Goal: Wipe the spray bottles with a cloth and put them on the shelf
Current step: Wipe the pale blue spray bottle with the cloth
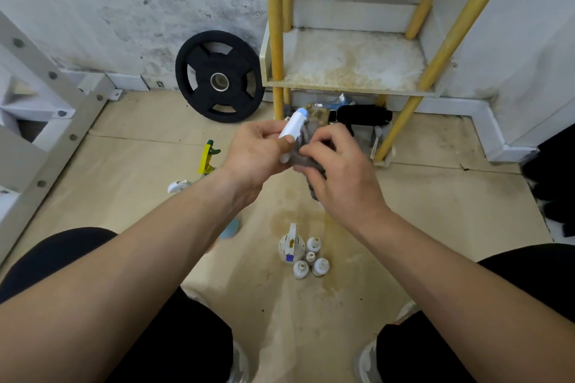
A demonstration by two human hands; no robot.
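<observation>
At the centre of the frame, just below the front edge of the shelf (351, 62), the left hand (255, 149) has its grip curled round a small white spray bottle (294, 124) with a blue tip, which points toward the top of the frame. The right hand (339, 171) has its grip pinched on a grey cloth (303, 146), which is folded round the bottle's lower part, so the fabric lies between fingers and plastic. This looks like the wiping step. To do it well, the left hold should stay firm near the top while the bottle is turned inside the cloth, and the cloth drawn along its full length, base included. A cluster of bottles (303, 255) on the floor at lower centre and a yellow-green sprayer (208, 155) at left centre appear to await their turn.
</observation>
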